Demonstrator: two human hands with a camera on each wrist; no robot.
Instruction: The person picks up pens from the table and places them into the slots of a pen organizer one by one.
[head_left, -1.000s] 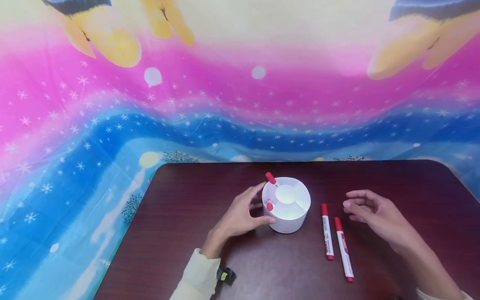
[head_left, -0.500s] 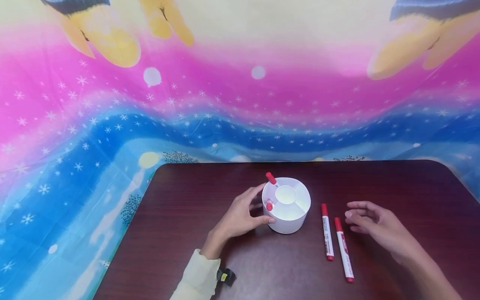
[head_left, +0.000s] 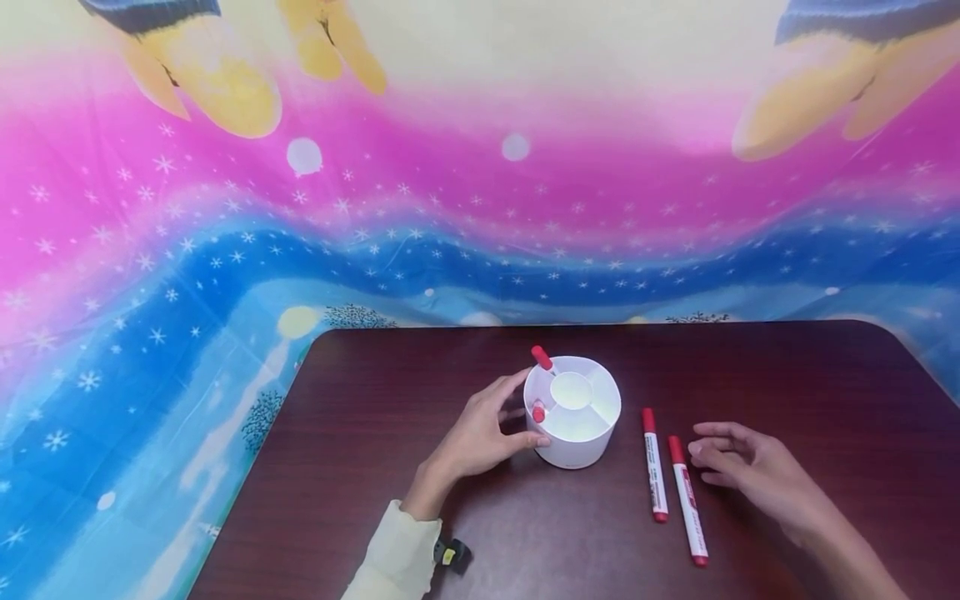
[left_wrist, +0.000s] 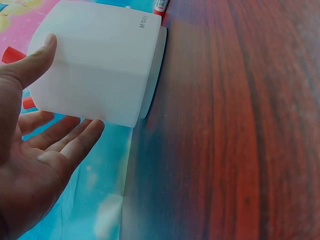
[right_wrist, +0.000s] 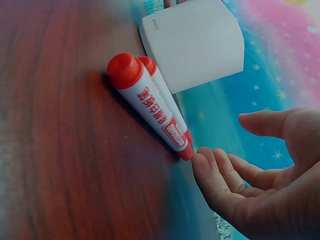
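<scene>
A round white pen holder (head_left: 573, 450) with divided compartments stands on the table. My left hand (head_left: 480, 429) holds its left side, thumb on the near wall and fingers round the far side. Two red-capped markers lean inside it, one marker (head_left: 542, 358) sticking up over the back rim and another marker (head_left: 538, 412) at the left. Two whiteboard markers lie to the holder's right: the nearer-to-holder marker (head_left: 655, 467) and the outer marker (head_left: 688, 500). My right hand (head_left: 757, 475) hovers just right of the outer marker, fingers loosely bent and holding nothing.
The dark wood table (head_left: 337, 400) has its far edge against a patterned cloth backdrop (head_left: 450, 208) in pink and blue. A black strap piece with a yellow mark (head_left: 452, 553) sits by my left sleeve (head_left: 397, 550).
My right hand has moved down and slightly toward the near edge, alongside the outer marker. My left hand, the pen holder and the markers have stayed in place.
</scene>
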